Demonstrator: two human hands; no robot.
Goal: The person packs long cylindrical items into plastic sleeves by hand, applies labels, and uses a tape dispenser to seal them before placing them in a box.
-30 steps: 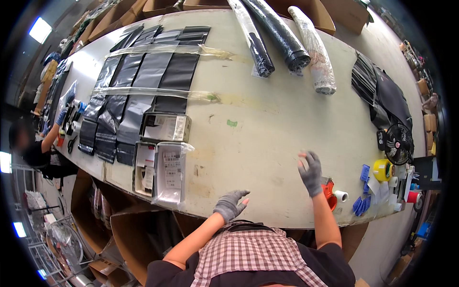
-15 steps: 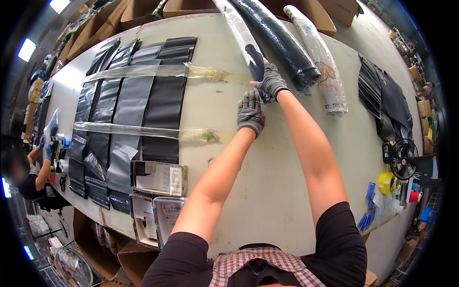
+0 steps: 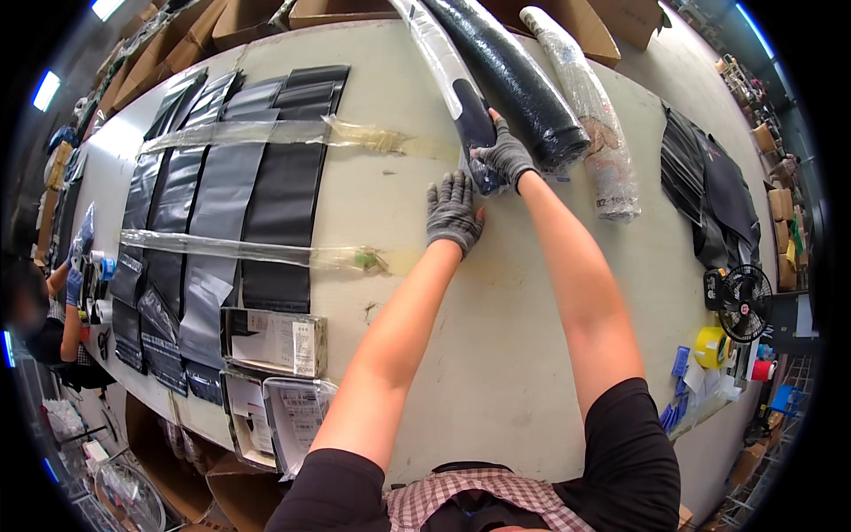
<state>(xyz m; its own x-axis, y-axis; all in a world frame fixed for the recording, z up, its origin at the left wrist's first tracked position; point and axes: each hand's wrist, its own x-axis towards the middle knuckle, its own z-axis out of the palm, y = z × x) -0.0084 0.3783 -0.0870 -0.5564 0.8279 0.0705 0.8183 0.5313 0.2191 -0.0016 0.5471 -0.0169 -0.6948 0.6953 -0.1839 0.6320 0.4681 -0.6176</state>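
Observation:
A long, slim roll in clear plastic (image 3: 472, 111), white at its far part and dark blue at its near end, lies lengthwise on the table (image 3: 372, 195). My right hand (image 3: 507, 158), in a grey glove, grips it near the close end, thumb on top and fingers along its right side. My left hand (image 3: 454, 213), gloved alike, rests palm down with fingers stretched out, their tips close by the roll's near end; whether they touch it I cannot tell. Right beside it lies a thicker black wrapped roll (image 3: 523, 84). Further right is a clear-wrapped roll (image 3: 589, 124).
Stacks of black plastic bags (image 3: 288, 177) lie left under clear tape strips (image 3: 248, 133). Small boxes (image 3: 273, 341) stand at the near left. To the right are more black bags (image 3: 709, 182), a small fan (image 3: 743, 301) and yellow tape (image 3: 712, 346). A person (image 3: 58, 306) works far left.
My view has shifted slightly, so the bags appear further left. My right hand still holds the roll's near end; my left hand has turned a little and stays beside it.

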